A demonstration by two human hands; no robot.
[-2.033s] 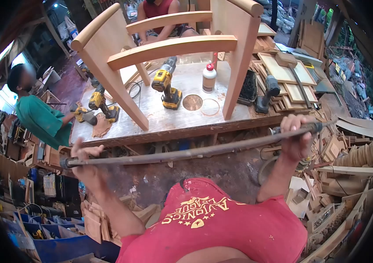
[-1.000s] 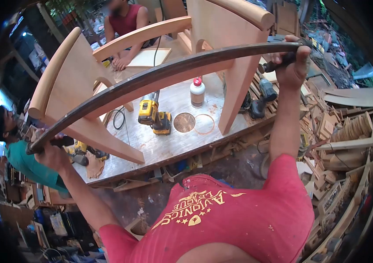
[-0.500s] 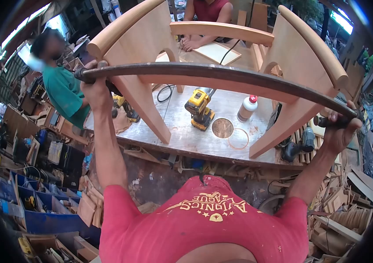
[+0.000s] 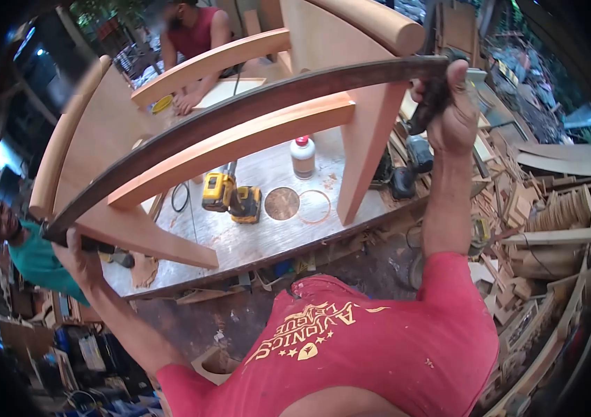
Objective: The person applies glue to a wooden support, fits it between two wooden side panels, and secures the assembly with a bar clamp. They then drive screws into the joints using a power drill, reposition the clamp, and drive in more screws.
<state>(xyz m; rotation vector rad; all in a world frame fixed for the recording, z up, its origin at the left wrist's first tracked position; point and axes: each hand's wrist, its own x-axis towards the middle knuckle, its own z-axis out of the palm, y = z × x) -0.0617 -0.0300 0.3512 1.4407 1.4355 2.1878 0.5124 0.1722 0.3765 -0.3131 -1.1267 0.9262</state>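
A long dark bar clamp (image 4: 240, 103) spans the wooden frame (image 4: 372, 139) from side to side. At its left end, my left hand (image 4: 76, 254) is wrapped round the clamp, beside the frame's left panel. My right hand (image 4: 454, 115) grips the dark clamp end at the right, with the thumb up, just outside the right panel. The frame has two curved-top side panels joined by rails, and its legs stand on the metal-topped table (image 4: 240, 240). Behind the lower rail (image 4: 240, 149) is a yellow drill (image 4: 219, 191).
A white bottle with a red cap (image 4: 302, 158) stands on the table near a round hole (image 4: 282, 204). Another power tool (image 4: 403, 181) lies at the right. Two people are nearby, one behind the frame, one at far left. Wood scraps (image 4: 518, 278) lie at the right.
The view has turned, so the frame and clamp now slant up to the right. My right hand appears higher, my left hand lower. Both still hold the clamp.
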